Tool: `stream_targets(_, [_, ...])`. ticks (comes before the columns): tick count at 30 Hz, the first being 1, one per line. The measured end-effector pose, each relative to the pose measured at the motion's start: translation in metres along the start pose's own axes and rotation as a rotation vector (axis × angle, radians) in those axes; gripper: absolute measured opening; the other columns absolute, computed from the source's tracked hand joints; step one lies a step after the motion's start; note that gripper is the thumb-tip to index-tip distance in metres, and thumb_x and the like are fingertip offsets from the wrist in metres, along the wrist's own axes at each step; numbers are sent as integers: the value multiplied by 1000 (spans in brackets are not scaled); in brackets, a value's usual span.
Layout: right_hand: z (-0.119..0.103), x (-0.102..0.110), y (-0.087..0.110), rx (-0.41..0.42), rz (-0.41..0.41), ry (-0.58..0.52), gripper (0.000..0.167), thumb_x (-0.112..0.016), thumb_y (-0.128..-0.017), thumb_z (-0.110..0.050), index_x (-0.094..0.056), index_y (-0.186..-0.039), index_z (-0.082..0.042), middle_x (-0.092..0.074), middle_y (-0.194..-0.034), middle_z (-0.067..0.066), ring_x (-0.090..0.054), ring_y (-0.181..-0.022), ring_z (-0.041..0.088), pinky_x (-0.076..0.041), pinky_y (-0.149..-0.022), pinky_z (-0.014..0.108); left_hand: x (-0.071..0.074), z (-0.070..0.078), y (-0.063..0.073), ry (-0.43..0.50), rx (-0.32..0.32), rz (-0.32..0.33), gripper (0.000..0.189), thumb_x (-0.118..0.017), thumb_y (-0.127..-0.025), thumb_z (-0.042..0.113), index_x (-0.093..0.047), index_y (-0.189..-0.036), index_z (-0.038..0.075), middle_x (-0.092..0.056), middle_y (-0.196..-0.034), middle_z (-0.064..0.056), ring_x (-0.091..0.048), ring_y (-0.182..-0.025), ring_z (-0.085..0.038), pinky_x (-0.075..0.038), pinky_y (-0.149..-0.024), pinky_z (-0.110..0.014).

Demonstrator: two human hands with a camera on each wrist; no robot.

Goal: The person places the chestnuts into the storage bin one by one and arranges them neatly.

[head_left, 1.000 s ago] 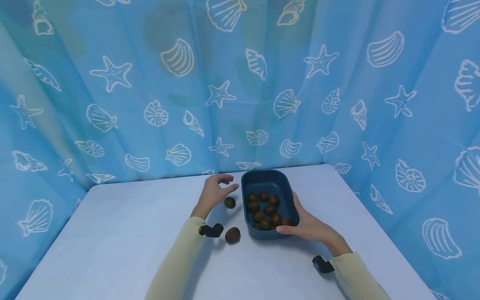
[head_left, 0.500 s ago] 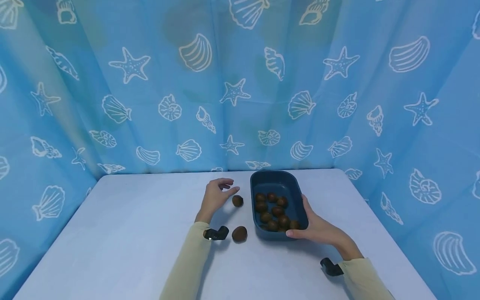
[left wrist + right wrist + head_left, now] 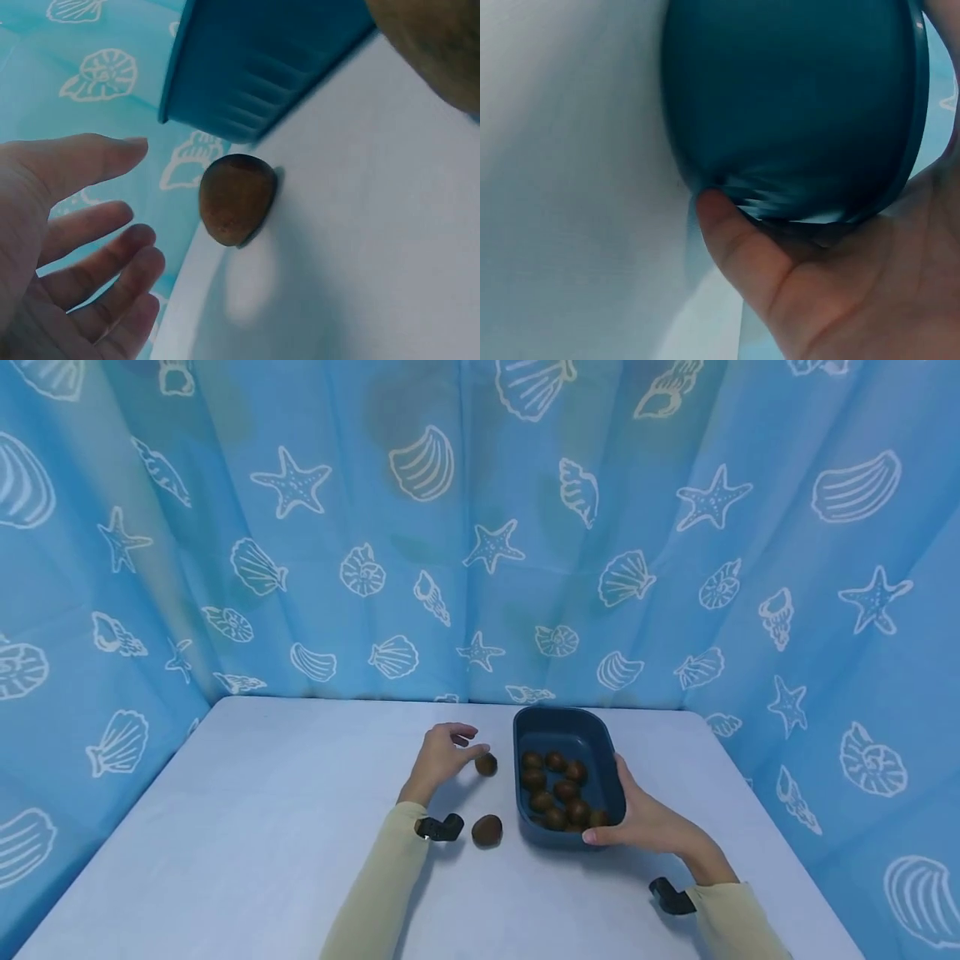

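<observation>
My left hand (image 3: pixel 441 760) hovers beside a brown kiwi (image 3: pixel 486 765) on the table, left of the bin. The left wrist view shows its thumb and fingers apart and relaxed with nothing between them, and a gap to that kiwi (image 3: pixel 237 199). Nearer the front, by my left wrist, lies a second kiwi (image 3: pixel 487 832). A dark blue rectangular bin (image 3: pixel 570 727) with several kiwis (image 3: pixel 566 790) gathered in its near part stands to the right. My right hand (image 3: pixel 652 817) grips the bin's near right corner, thumb (image 3: pixel 739 244) against the outer wall and fingers along the right side.
The table (image 3: pixel 300 827) has a white cover. A blue curtain (image 3: pixel 450 602) with shell and starfish prints hangs behind it and along both sides. A black camera mount sits on each wrist, at the left sleeve (image 3: pixel 440 828) and the right sleeve (image 3: pixel 671 897).
The head view has turned left, so everything sits further right in it. Relative to the far kiwi, my left hand has shifted slightly left. My right hand keeps its hold on the bin.
</observation>
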State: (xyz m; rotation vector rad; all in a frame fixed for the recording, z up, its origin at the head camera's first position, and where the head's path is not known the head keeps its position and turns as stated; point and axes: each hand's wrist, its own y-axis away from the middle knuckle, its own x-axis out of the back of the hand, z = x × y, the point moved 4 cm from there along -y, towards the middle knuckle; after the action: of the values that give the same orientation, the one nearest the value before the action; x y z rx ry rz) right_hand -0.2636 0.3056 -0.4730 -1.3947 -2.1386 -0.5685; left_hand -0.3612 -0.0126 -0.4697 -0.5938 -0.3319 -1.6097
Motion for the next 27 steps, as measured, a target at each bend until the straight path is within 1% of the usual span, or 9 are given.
stream_targets(4, [0, 1, -1, 19, 19, -4, 135, -85, -81, -33, 20, -163, -14, 4, -173, 23, -16, -155, 51, -29, -113, 78, -3, 1, 0, -5, 24, -7, 46, -80, -89, 32, -72, -125, 6, -73, -121, -13, -67, -110, -29, -58, -91, -46])
stream_targets(8, [1, 1, -3, 17, 23, -16, 135, -86, -80, -33, 20, -163, -15, 4, -173, 22, -15, -156, 51, -28, -113, 78, -8, 0, 0, -52, 52, -17, 45, -82, -87, 30, -73, -122, 3, -73, -119, -14, -68, -105, -28, -59, -86, -44])
stream_targets(12, [2, 0, -2, 18, 11, -33, 135, -85, -80, -31, 20, -163, -16, 2, -173, 22, -17, -155, 50, -30, -113, 78, -15, -1, 2, -106, 72, -31, 47, -84, -85, 31, -73, -120, 1, -74, -116, -16, -69, -102, -28, -58, -89, -44])
stream_targets(16, [2, 0, -3, 15, 1, -35, 135, -84, -81, -32, 22, -163, -17, 3, -173, 21, -16, -156, 50, -29, -114, 77, -15, 1, 5, -122, 92, -31, 49, -85, -84, 30, -73, -119, -1, -73, -114, -16, -67, -98, -27, -57, -91, -44])
stream_targets(21, [4, 0, -1, -39, -14, -32, 137, -83, -82, -37, 27, -161, -17, 11, -173, 22, -9, -158, 51, -26, -115, 78, -16, 5, 5, -133, 105, -50, 48, -87, -83, 27, -72, -119, -1, -74, -111, -16, -65, -93, -25, -57, -87, -42])
stream_targets(23, [6, 0, 0, -62, -18, -29, 137, -83, -82, -39, 28, -161, -17, 13, -173, 22, -7, -158, 51, -25, -115, 78, -18, 6, 5, -144, 99, -56, 47, -87, -83, 26, -73, -118, -1, -75, -109, -15, -65, -90, -24, -58, -85, -40])
stream_targets(27, [8, 0, 1, -102, -17, -14, 139, -82, -82, -44, 30, -160, -17, 15, -173, 22, -3, -158, 52, -23, -117, 78, -20, 7, 3, -168, 68, -57, 45, -88, -81, 23, -74, -116, -2, -76, -106, -15, -65, -86, -22, -57, -82, -38])
